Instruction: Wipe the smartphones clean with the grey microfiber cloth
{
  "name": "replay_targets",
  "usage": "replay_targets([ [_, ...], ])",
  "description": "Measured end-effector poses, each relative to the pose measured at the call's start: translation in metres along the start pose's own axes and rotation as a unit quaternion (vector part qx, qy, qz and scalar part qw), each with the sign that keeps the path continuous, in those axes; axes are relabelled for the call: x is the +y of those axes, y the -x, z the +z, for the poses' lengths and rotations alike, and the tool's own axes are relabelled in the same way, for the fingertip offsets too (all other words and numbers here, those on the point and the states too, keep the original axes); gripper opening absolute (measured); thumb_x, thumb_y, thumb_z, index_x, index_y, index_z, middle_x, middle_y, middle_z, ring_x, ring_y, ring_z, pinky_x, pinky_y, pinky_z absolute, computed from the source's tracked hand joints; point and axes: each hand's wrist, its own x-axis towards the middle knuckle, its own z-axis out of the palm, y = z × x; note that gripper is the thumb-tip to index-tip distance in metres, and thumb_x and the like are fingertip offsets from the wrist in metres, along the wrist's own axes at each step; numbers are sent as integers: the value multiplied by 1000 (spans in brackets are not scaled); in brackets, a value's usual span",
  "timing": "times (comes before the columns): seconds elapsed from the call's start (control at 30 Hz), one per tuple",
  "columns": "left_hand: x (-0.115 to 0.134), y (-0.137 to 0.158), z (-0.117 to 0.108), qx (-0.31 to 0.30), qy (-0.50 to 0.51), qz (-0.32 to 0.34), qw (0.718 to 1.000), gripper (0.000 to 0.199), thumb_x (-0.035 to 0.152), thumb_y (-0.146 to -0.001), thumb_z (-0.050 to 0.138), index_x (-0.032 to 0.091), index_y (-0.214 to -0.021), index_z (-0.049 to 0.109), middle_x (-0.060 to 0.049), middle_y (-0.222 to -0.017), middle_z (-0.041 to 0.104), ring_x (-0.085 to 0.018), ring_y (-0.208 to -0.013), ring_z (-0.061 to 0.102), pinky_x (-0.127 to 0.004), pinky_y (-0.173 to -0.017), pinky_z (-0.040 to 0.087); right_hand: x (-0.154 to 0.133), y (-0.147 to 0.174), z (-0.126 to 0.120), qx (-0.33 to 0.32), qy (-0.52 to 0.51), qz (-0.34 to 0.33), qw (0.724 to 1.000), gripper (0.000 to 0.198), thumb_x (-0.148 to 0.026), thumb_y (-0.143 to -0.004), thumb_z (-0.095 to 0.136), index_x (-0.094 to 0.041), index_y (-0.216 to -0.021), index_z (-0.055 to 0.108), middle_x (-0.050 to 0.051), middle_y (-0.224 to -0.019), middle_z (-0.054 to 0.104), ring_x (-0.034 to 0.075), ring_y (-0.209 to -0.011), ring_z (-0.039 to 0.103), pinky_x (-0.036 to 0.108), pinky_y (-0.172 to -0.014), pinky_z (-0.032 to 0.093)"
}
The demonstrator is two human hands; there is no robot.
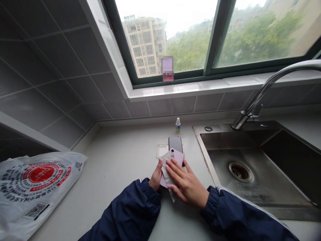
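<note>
My left hand (156, 174) grips a lilac phone (178, 156) by its left edge, the thumb pointing up along it. The phone's back, with a dark round camera at the top, faces me. My right hand (187, 184) presses a white tissue (168, 172) onto that back with its fingers outstretched. A tail of the tissue hangs below the right thumb. Just beyond, a dark-screened phone (175, 143) lies on the counter, partly covered by the lilac one. A clear phone case (162, 150) is beside and partly under it. Farther back stands a small white-capped bottle (178, 126).
A steel sink (218, 157) with a drain and a chrome faucet (260, 88) is on the right. On the left, a white plastic bag (42, 184) with red and black print rests on the white counter (120, 157). Tiled walls and a window stand behind.
</note>
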Motion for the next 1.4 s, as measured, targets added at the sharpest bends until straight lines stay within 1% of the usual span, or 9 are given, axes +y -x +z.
replay_targets([
  [0.2,6,-1,20,-8,-32,63,997,56,54,-93,47,18,-135,55,-9,-149,47,-24,-143,34,-38,-121,19,13,0,3,31,9,90,995,62,-33,-101,41,-15,-156,18,13,-159,21,29,-148,18,60,-116,22],
  [0.33,5,1,18,38,-2,38,999,65,58,-94,38,10,-136,53,-15,-139,57,-27,-140,40,-38,-120,22,-2,1,2,7,-2,29,1000,65,-36,-99,45,-11,-155,22,15,-160,19,31,-149,15,58,-118,18],
  [0.5,7,4,17,83,30,-2,996,79,67,-91,33,5,-137,51,-18,-119,69,-33,-125,56,-42,-114,33,-12,-1,-3,-11,-12,-45,999,63,-39,-98,47,-10,-152,30,11,-158,27,30,-149,18,56,-121,4],
  [0.63,17,3,21,139,46,57,988,77,65,-90,39,10,-145,39,-16,-109,73,-28,-104,69,-42,-108,40,-6,-2,-7,30,-3,-43,999,56,-34,-98,50,-13,-148,38,11,-155,36,28,-147,24,54,-121,0],
  [0.77,24,0,25,159,51,107,980,72,62,-92,37,13,-145,40,-18,-120,68,-31,-111,65,-49,-106,41,-3,-2,-9,65,13,-17,998,48,-23,-97,50,-15,-145,44,9,-151,43,27,-146,29,55,-122,5],
  [0.93,22,0,24,118,34,96,988,70,62,-92,38,15,-145,41,-21,-131,60,-35,-114,62,-53,-97,48,6,-1,-10,62,25,5,998,52,-28,-99,48,-16,-149,38,9,-154,38,30,-148,22,59,-119,14],
  [1.13,17,3,15,-36,-39,-18,998,76,73,-85,38,34,-150,28,-19,-133,56,-36,-85,70,-52,-55,58,31,1,-8,106,36,104,988,60,-34,-102,40,-18,-156,20,10,-159,27,33,-149,11,62,-116,19],
  [1.27,13,3,11,-78,-84,-42,993,77,72,-85,41,37,-151,24,-15,-123,63,-35,-92,69,-48,-56,59,33,1,-6,111,23,117,987,64,-35,-102,38,-17,-157,10,13,-160,23,32,-150,11,61,-116,20],
  [1.4,11,5,10,-89,-118,-70,986,76,68,-88,42,38,-153,17,-15,-136,56,-27,-84,70,-43,-60,59,25,1,-7,108,-4,106,988,68,-37,-102,38,-15,-157,6,15,-162,16,32,-150,9,58,-117,21],
])
